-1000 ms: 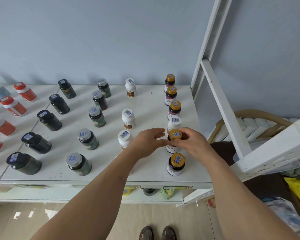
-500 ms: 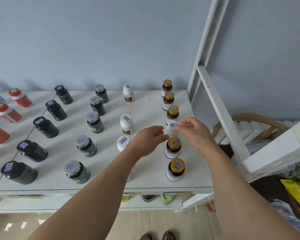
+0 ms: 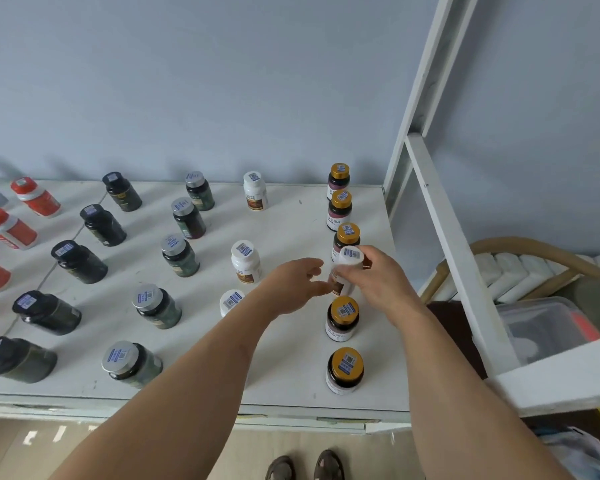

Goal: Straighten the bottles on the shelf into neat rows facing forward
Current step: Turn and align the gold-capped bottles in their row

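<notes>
R hand (image 3: 374,282) now grips the white-cap bottle (image 3: 347,268), a stray in the gold-cap col; 1 s ago both hands were on the gold-cap bottle (image 3: 342,317) now just below the grip. L hand (image 3: 298,282) open, fingertips beside it. Likely goes left to the white col. Count: 5 gold caps, 4 white incl. held, 5 silver, 5 black.

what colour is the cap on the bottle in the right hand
White cap with a blue-printed sticker, head view.
</notes>
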### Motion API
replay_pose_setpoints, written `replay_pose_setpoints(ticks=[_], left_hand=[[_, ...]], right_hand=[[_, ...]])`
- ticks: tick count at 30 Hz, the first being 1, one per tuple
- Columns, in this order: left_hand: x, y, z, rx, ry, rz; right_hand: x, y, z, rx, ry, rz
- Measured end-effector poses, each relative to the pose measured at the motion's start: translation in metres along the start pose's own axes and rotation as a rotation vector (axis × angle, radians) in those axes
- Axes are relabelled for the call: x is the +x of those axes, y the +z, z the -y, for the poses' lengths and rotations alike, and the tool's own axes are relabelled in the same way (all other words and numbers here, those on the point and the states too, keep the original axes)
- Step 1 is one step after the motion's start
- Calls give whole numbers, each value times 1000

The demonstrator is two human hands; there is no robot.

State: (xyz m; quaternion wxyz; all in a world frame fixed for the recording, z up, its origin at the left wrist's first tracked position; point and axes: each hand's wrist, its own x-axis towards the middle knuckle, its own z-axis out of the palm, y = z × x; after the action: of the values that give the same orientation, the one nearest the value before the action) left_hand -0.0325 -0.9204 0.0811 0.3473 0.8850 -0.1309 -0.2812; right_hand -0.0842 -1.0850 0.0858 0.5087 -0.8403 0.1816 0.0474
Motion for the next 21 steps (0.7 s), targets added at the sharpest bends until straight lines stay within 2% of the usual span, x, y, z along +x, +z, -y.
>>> replay_pose_setpoints(ticks=[11, 21], left_hand=[[7, -13, -3, -374, 35, 187], [13, -18, 3, -446, 42, 255]], right_hand=[[1, -16, 37, -34, -55, -56], [3, -15, 42, -37, -31, -86]])
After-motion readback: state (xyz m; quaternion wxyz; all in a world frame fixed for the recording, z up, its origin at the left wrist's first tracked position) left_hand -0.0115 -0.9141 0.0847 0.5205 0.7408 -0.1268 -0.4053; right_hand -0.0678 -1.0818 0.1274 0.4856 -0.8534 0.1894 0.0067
